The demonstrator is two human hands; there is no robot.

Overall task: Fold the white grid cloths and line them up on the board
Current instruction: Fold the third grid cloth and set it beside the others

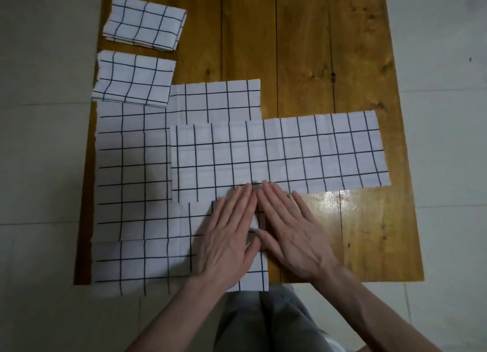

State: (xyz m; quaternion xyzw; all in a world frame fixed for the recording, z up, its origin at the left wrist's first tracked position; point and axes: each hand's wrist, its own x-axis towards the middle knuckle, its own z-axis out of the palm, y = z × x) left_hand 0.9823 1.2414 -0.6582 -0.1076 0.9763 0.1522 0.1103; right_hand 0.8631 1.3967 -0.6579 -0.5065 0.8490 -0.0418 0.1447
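Long cloth lay folded into strip across board centre, long axis running 9 to 3 o'clock. Left hand and right hand lay flat, fingers straight, side by side, fingertips at its 6 o'clock edge. Two folded cloths sat at 10 o'clock.

No text, label, brand, number or sign can be read anywhere; the cloths carry only a plain dark grid of lines, and the board shows nothing but wood grain and knots.
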